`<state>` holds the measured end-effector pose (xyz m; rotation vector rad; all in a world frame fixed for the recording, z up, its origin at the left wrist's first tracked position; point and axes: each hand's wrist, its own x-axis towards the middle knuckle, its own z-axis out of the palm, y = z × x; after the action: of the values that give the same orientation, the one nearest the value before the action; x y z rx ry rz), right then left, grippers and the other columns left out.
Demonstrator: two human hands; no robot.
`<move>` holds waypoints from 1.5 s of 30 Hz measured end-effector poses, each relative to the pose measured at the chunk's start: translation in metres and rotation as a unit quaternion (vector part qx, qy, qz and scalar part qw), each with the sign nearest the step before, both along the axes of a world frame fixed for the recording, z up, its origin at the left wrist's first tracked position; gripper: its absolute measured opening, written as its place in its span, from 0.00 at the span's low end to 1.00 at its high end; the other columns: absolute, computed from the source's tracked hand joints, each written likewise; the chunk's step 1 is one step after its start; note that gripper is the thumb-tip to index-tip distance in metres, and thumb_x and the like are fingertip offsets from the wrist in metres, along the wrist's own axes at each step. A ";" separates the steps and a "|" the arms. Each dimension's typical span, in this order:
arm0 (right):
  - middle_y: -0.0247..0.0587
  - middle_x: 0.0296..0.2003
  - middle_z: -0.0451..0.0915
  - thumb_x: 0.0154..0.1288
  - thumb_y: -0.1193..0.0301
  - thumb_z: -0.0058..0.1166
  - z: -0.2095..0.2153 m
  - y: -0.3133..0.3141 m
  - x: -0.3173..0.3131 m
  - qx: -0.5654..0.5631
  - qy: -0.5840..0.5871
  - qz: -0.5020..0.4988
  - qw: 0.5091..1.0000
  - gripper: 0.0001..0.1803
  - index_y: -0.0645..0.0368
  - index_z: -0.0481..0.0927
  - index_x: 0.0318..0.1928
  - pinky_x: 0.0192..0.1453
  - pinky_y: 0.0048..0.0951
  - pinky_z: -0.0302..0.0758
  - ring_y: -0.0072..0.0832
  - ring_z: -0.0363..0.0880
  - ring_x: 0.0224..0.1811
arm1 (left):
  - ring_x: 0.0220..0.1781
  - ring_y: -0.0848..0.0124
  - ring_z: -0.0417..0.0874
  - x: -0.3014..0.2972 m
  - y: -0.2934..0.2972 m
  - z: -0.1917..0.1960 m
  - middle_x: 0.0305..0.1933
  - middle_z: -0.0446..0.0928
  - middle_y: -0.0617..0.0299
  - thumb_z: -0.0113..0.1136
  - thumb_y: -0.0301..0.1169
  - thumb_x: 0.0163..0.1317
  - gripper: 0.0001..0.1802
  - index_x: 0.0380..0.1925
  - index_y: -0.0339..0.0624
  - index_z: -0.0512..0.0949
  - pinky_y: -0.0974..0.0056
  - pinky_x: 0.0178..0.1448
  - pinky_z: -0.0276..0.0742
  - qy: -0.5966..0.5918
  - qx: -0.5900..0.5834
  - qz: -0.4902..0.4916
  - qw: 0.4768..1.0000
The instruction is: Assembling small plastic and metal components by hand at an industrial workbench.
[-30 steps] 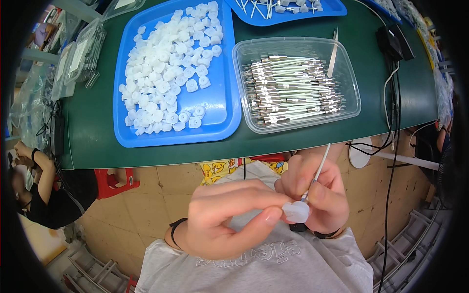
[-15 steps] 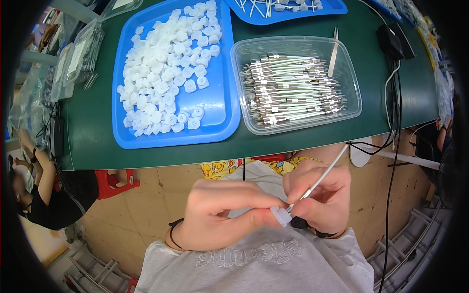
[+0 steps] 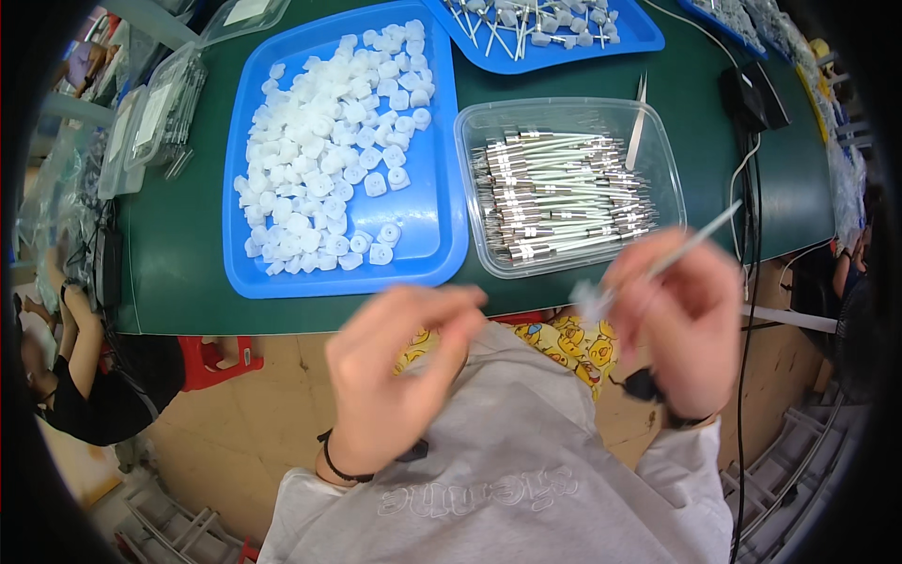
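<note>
My right hand (image 3: 684, 324) holds a thin white rod (image 3: 693, 242) with a small white cap (image 3: 589, 300) on its lower end, raised toward the table's near edge and blurred. My left hand (image 3: 395, 371) has come away from it and hovers below the blue tray, fingers loosely curled with nothing visible in them. A blue tray (image 3: 437, 252) in front of it carries several loose white caps (image 3: 329, 169). To its right a clear plastic box (image 3: 669, 155) holds several metal-tipped white rods (image 3: 559, 193).
A second blue tray (image 3: 648, 38) with capped rods lies at the far edge. Tweezers (image 3: 638, 127) lean on the clear box. A black adapter (image 3: 752, 94) and cables run at the right. Clear lidded boxes (image 3: 155, 113) stand left. Another person (image 3: 85, 376) sits lower left.
My hands were joined over my lap, pressing cap and rod together. Now they have parted: the right hand has lifted up and right with the capped rod, the left has let go.
</note>
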<state>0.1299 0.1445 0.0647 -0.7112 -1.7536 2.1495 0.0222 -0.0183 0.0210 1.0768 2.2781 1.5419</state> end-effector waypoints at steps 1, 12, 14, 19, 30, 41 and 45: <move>0.36 0.22 0.73 0.55 0.76 0.49 -0.001 0.010 -0.011 0.096 0.017 -0.030 0.995 0.05 0.66 0.72 0.32 0.14 0.14 0.64 0.15 0.69 0.16 | 0.29 0.65 0.76 -0.003 -0.001 -0.004 0.27 0.76 0.57 0.60 0.21 0.46 0.07 0.28 0.34 0.77 0.68 0.35 0.71 0.005 -0.017 0.071 0.997; 0.49 0.38 0.74 0.57 0.72 0.50 0.032 0.124 -0.120 0.324 -0.092 0.053 0.940 0.32 0.73 0.52 0.57 0.42 0.23 0.71 0.28 0.74 0.38 | 0.56 0.52 0.61 -0.067 0.009 -0.027 0.53 0.63 0.49 0.59 0.36 0.49 0.24 0.48 0.42 0.70 0.48 0.57 0.54 0.325 -0.215 0.217 0.895; 0.45 0.37 0.75 0.57 0.69 0.51 0.025 0.128 -0.121 0.404 -0.094 0.055 0.908 0.30 0.68 0.55 0.57 0.42 0.23 0.70 0.26 0.73 0.37 | 0.56 0.52 0.61 -0.069 0.008 -0.027 0.52 0.63 0.49 0.58 0.38 0.50 0.24 0.49 0.43 0.69 0.50 0.57 0.54 0.331 -0.243 0.207 0.888; 0.37 0.33 0.77 0.57 0.67 0.50 0.006 0.109 -0.104 0.601 -0.047 0.168 0.780 0.12 0.64 0.75 0.37 0.39 0.23 0.69 0.23 0.73 0.34 | 0.51 0.56 0.64 -0.077 0.010 -0.020 0.48 0.65 0.53 0.58 0.43 0.51 0.23 0.45 0.46 0.70 0.55 0.53 0.57 0.327 -0.310 0.197 0.871; 0.47 0.27 0.72 0.50 0.74 0.51 -0.024 0.045 -0.080 0.633 -0.035 0.298 0.713 0.08 0.66 0.69 0.28 0.37 0.37 0.71 0.41 0.72 0.35 | 0.40 0.62 0.65 -0.097 0.019 -0.030 0.34 0.65 0.58 0.56 0.44 0.52 0.19 0.36 0.43 0.69 0.57 0.44 0.55 0.362 -0.328 0.154 0.859; 0.41 0.25 0.72 0.50 0.75 0.52 -0.020 0.047 -0.077 0.605 -0.001 0.211 0.768 0.05 0.63 0.71 0.27 0.32 0.32 0.70 0.36 0.72 0.31 | 0.29 0.62 0.69 -0.096 0.020 -0.024 0.29 0.65 0.55 0.52 0.26 0.55 0.05 0.30 0.38 0.67 0.65 0.33 0.65 0.198 -0.129 0.104 0.966; 0.35 0.25 0.75 0.52 0.72 0.54 -0.003 0.054 -0.071 0.478 -0.049 0.181 0.858 0.07 0.63 0.74 0.29 0.32 0.20 0.67 0.22 0.71 0.26 | 0.26 0.67 0.70 -0.097 0.014 -0.018 0.30 0.69 0.56 0.52 0.25 0.55 0.05 0.30 0.37 0.67 0.67 0.32 0.66 0.166 -0.016 0.198 0.966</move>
<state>0.0587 0.1990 0.0617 -0.2151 -2.7849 1.0840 -0.0745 -0.0039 0.0027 0.9758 2.8823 1.5401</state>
